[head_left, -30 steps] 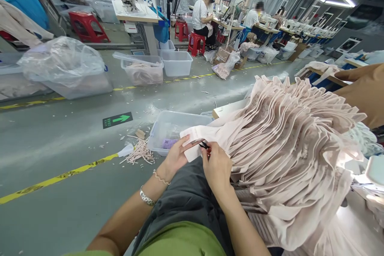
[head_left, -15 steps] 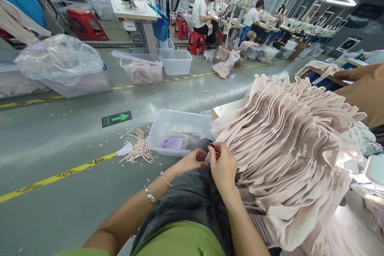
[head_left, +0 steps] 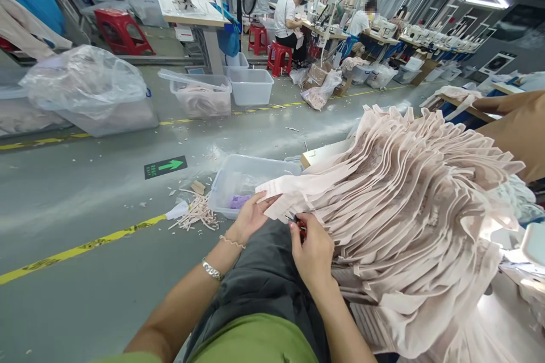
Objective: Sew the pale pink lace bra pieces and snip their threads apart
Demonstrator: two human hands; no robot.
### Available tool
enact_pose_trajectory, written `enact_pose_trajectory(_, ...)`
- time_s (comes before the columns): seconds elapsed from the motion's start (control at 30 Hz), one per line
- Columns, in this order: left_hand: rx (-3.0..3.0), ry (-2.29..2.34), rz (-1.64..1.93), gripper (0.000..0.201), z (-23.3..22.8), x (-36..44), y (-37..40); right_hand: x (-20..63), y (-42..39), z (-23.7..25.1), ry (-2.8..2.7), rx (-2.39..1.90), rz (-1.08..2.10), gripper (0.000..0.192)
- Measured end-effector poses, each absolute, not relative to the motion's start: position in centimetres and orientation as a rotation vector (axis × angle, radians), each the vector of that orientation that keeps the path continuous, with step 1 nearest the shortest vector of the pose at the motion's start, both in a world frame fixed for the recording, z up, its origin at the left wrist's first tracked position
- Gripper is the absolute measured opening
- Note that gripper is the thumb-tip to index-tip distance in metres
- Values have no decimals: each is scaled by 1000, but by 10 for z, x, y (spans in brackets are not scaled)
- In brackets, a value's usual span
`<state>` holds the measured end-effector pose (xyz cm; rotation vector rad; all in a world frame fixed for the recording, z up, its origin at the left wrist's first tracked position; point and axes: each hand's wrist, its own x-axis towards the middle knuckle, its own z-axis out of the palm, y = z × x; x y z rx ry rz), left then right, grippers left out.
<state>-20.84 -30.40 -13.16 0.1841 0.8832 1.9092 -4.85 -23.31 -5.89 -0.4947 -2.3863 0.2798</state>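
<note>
Head view: hands pinch soft, pleated pink fabric.

head cam | looks forward-down — close over hands (lap level) | workshop floor beyond

You have two hands at work: your left hand and your right hand. You hold one small red-handled snipper. One tall stack of pale pink fabric pieces sits beside you, too many to count. One clear bin stands just in front of your knees. Two more clear bins wait across the aisle. Three red stools show. Two seated workers show clearly.
</note>
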Motion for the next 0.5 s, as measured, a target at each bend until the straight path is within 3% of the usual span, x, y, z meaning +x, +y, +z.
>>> enact_pose_trajectory(0.13, -14, 573, 1868, 40, -111, -201, -314, -66, -234, -58, -2439, -557, 115, 26)
enact_pose_trajectory(0.37, -106, 548, 1892, 33, -103, -187, -316, -84, -229, -56, -2632, -638, -97, 14)
enact_pose_trajectory(0.5, 20, 580, 1883, 35, -115, -178, -313, -81, -222, -59, -2621, -701, -112, 18)
